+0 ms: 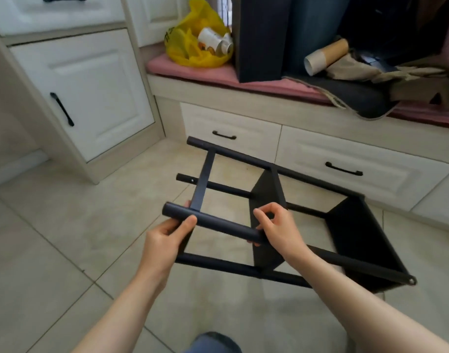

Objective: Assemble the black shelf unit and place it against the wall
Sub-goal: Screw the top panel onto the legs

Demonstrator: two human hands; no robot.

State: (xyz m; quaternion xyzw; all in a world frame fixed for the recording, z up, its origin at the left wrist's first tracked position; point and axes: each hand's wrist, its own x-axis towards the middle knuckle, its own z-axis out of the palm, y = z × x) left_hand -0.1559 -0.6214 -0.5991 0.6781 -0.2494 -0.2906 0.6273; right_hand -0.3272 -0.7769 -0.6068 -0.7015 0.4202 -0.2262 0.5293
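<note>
Pale tiled floor (65, 250) fills a room with white cabinets (91, 85) at 10 o'clock and a low bench (243, 98) with a pink cushion running from 12 to 3 o'clock, white drawers (243, 133) beneath it. On the bench at 12 o'clock a yellow plastic bag (190, 52) lies open, holding crumpled pale paper cups (213, 39). Beside it stand tall dark panels (264, 39), cut off by the top edge. At 1 o'clock a cardboard tube (327, 54) rests on a heap of dark and beige fabric; what lies behind it is too dim to make out.

At centre the black shelf unit (355, 233) lies on its side on the floor. Its long axis runs from 10 o'clock to 4 o'clock, bare post ends pointing to 10 o'clock, two black shelf panels toward the 4 o'clock end. The left hand (164, 240) grips the upper post (218, 222) near its free end, thumb on top, fingers mostly hidden behind it. The right hand (279, 228) holds the same post farther along, fingers curled round it, the wrist covering the stretch beyond. A knee in blue denim (213, 342) is cut off at 6 o'clock
</note>
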